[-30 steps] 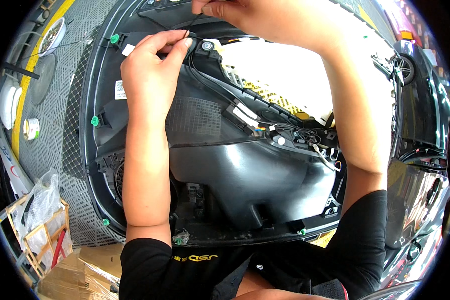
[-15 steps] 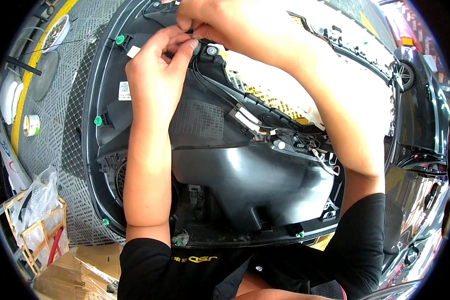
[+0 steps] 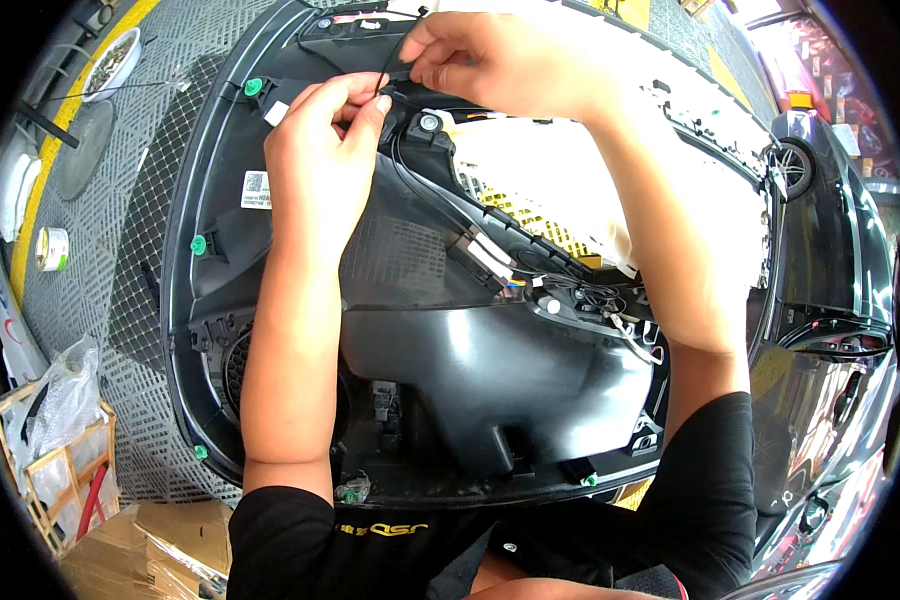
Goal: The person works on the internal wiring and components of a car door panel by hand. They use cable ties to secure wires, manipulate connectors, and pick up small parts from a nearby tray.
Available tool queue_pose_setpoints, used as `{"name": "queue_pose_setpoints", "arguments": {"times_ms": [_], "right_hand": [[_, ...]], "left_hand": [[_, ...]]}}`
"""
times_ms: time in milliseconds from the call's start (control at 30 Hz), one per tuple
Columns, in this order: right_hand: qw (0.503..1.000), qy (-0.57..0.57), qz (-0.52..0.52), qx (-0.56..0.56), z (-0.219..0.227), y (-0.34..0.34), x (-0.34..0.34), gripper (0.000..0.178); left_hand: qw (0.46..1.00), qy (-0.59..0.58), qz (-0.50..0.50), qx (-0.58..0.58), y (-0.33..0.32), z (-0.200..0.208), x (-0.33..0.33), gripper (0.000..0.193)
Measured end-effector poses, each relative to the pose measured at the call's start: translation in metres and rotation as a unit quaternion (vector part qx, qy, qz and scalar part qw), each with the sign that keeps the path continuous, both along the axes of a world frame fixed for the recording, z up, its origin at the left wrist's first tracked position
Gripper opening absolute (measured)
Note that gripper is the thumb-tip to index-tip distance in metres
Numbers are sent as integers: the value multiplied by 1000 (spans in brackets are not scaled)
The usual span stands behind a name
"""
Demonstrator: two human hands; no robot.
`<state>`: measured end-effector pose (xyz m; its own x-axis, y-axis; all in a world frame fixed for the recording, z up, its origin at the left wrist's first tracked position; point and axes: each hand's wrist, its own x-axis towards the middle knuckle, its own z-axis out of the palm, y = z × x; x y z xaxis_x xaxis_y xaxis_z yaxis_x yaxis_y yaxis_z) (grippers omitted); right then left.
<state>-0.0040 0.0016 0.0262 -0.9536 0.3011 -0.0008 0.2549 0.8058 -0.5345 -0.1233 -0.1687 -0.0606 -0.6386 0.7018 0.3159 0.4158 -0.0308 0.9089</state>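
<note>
A black car door trim panel [image 3: 490,370] lies inner side up in front of me, with green clips [image 3: 253,87] along its edge. My left hand [image 3: 320,160] and my right hand [image 3: 490,60] meet at its far upper part. Both pinch a thin black cable [image 3: 388,60] that runs down along the panel to a bundle of wires and connectors [image 3: 570,290]. A round fastener [image 3: 429,122] sits just below my fingers. White padding [image 3: 570,180] covers the panel's upper right.
Grey grid floor tiles [image 3: 100,280] lie left of the panel, with a tape roll [image 3: 52,248], a bowl [image 3: 110,62] and a yellow line. A wooden crate with plastic bags [image 3: 55,440] and cardboard [image 3: 150,550] sit lower left. A dark car [image 3: 830,300] stands at right.
Both hands have come closer together at the panel's top. My right hand has lowered toward my left, and the two now pinch the same cable.
</note>
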Motion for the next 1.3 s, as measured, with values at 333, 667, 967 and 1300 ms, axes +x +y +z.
{"name": "queue_pose_setpoints", "arguments": {"times_ms": [333, 667, 967, 1300], "right_hand": [[966, -161, 1, 201, 10, -45, -7, 37], [986, -124, 16, 112, -9, -49, -7, 51], [995, -68, 31, 73, -19, -40, -10, 63], [994, -67, 46, -66, -4, -19, -6, 64]], "left_hand": [[1000, -7, 5, 13, 0, -5, -1, 22], [1000, -21, 12, -6, -1, -3, -1, 20], [998, -58, 3, 18, -1, -6, -3, 19], [998, -56, -12, 35, 1, -9, -2, 18]]}}
